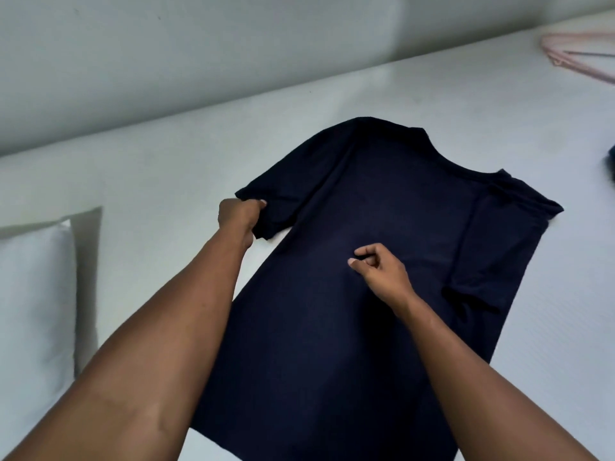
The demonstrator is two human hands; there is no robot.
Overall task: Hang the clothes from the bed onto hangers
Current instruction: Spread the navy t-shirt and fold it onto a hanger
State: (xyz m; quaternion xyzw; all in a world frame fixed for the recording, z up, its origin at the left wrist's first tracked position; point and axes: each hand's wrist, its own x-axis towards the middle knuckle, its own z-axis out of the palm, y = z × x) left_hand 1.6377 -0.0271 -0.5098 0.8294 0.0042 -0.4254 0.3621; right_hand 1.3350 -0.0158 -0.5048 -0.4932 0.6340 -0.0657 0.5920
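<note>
A dark navy T-shirt (382,207) lies spread flat on the white bed (166,168), collar toward the far right. My left hand (238,216) grips the edge of the shirt's left sleeve. My right hand (379,269) hovers over the middle of the shirt with its fingers loosely curled and nothing visibly held; I cannot tell whether it touches the cloth. A pink hanger (572,56) lies on the bed at the far right corner, well away from both hands.
A white pillow (33,294) sits at the left edge. A padded light headboard or wall panel (233,44) runs along the far side of the bed. A bit of another dark garment (610,161) shows at the right edge.
</note>
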